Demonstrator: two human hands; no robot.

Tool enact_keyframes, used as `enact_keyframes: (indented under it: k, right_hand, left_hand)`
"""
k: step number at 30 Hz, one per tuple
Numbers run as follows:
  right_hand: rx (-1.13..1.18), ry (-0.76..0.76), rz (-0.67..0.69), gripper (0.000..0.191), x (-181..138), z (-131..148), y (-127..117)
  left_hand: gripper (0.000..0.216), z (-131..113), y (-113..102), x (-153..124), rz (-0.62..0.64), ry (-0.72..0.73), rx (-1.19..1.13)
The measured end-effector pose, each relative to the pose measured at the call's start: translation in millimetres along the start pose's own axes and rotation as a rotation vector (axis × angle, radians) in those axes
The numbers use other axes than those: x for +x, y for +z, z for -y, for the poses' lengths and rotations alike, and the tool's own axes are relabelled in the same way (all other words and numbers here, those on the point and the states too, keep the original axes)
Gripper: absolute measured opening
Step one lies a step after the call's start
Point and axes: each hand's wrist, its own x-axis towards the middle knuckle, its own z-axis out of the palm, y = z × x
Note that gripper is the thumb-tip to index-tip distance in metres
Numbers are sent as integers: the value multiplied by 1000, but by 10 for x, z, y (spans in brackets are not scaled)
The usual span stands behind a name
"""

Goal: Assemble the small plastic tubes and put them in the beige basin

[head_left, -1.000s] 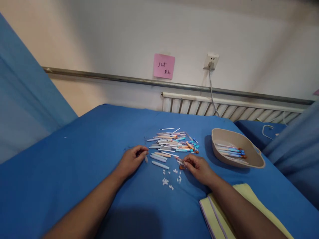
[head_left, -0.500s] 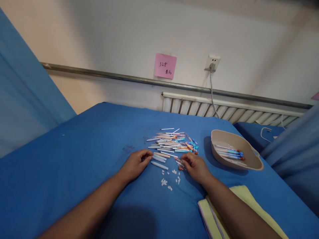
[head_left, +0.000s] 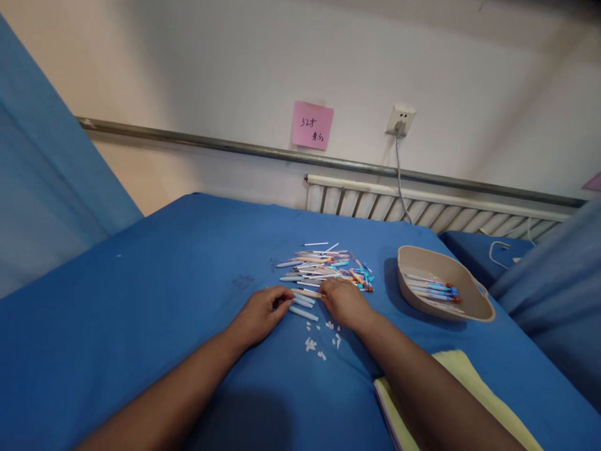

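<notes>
A peach-coloured pen barrel [head_left: 307,292] lies crosswise between my two hands. At its left end is my left hand [head_left: 263,311], thumb and forefinger pinched together by the barrel. My right hand [head_left: 344,302], palm down, has its fingertips closed at the barrel's right end; what they hold is hidden. Pale blue barrels [head_left: 303,312] lie just below, close to my left fingertips. Beyond both hands spreads a heap of loose pen parts [head_left: 319,269]: barrels, thin white refills and blue and orange pieces. Small white tips [head_left: 310,344] are scattered nearer to me.
To the right stands a beige basket [head_left: 479,307] with several pens [head_left: 432,289] inside. A folded yellow towel [head_left: 483,394] lies under my right forearm. Everything rests on a blue cloth [head_left: 164,300]. Behind it are a radiator [head_left: 347,199] and a metal rail [head_left: 235,146].
My right hand has moved left and away from me, from small clear and orange parts to the peach barrel's right end. My left hand has shifted slightly right.
</notes>
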Motion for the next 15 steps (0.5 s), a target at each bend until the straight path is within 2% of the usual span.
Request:
enact_keyframes:
  k: [5,10,15]
  right_hand:
    - [-8,-37,35,17,-131,-124,-26]
    - [51,4,90,20,-241,-232,-76]
    - [59,38,86,16,-250,-250,-70]
  left_hand:
    - [23,-4,-5,11,-8,-40,13]
    - [24,-5,-21,19,9,-47,-26]
    - [25,19,-26,24,-2,-72,-48]
